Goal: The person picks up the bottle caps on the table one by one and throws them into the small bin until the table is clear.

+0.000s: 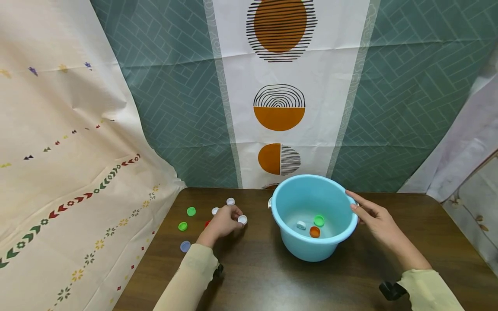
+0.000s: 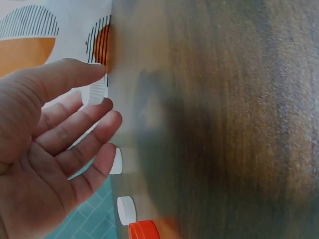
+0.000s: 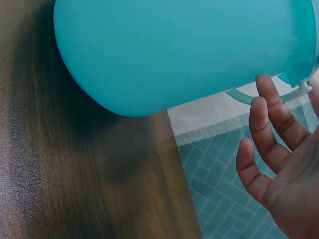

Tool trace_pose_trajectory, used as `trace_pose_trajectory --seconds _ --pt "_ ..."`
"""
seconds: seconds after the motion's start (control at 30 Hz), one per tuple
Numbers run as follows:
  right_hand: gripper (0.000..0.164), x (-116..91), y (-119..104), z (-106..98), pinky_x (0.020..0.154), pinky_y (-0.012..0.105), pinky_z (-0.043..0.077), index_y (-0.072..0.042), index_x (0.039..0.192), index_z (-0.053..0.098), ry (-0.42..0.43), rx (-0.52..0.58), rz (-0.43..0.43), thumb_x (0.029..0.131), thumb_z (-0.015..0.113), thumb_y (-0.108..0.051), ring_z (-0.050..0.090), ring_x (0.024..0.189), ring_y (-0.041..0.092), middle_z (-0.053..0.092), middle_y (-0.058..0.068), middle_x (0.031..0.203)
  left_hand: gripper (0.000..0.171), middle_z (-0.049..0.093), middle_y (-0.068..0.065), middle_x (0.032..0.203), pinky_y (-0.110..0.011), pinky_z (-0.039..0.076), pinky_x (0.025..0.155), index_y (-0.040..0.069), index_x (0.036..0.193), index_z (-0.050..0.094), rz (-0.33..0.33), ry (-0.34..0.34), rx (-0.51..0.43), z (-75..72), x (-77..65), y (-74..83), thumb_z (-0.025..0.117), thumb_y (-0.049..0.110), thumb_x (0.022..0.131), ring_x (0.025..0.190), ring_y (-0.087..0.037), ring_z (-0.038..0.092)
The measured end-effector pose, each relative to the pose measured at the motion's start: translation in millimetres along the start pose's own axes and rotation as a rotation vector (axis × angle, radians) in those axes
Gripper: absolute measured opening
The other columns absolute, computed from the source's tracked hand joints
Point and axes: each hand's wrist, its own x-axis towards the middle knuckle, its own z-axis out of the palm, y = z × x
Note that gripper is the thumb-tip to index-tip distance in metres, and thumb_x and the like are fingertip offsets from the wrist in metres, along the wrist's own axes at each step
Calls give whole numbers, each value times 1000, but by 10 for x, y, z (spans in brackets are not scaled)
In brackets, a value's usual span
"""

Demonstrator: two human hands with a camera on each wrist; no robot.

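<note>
Left hand (image 1: pixel 221 222) pinched one cap (image 1: pixel 242 219); loose right hand (image 1: pixel 376 223) touched the bucket (image 1: pixel 309 251). Three caps (image 1: pixel 319 220) were in, six others (image 1: pixel 191 211) toward the tabletop's (image 1: pixel 264 280) left edge.

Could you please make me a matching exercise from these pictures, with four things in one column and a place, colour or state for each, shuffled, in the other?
Things
1. Left grip
2. Right grip
3. Bucket
4. Violet-blue cap

Places, colours or states
A. Light blue, with a green cap inside
B. On the table, to the left of the left grip in the head view
C. Touching the bucket's rim
D. Pinching a white cap

Right pairs: 1-D, 2-C, 3-A, 4-B
</note>
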Motion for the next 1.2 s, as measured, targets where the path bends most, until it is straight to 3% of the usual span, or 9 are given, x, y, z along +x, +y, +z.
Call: trace_pose_trajectory --seconds 0.2,0.43,0.67,1.2 --pt "48 2 5 2 74 29 55 -22 149 44 -1 3 0 103 50 -35 61 96 11 51 17 140 24 66 -2 87 -32 50 70 8 98 67 38 100 -4 -19 21 23 81 12 79 77 -14 58" --pt "48 11 5 3 74 31 55 -22 149 44 -2 4 0 103 50 -35 61 96 12 51 17 139 25 68 2 88 -34 51 73 12 99 68 26 214 -44 -33 42 32 82 20 80 80 -13 62" --pt "48 16 8 -7 74 30 55 -21 149 44 2 2 -9 103 50 -34 61 95 12 52 15 138 27 70 1 91 -35 54 79 10 104 70 31 322 -141 -51 69 27 82 17 80 84 -13 66" --pt "49 10 21 -5 74 30 55 -21 149 44 0 -4 3 103 50 -35 62 95 12 52 17 138 29 68 -4 88 -29 52 71 7 104 73 74 555 -346 -123 113 18 83 13 77 80 -19 63"
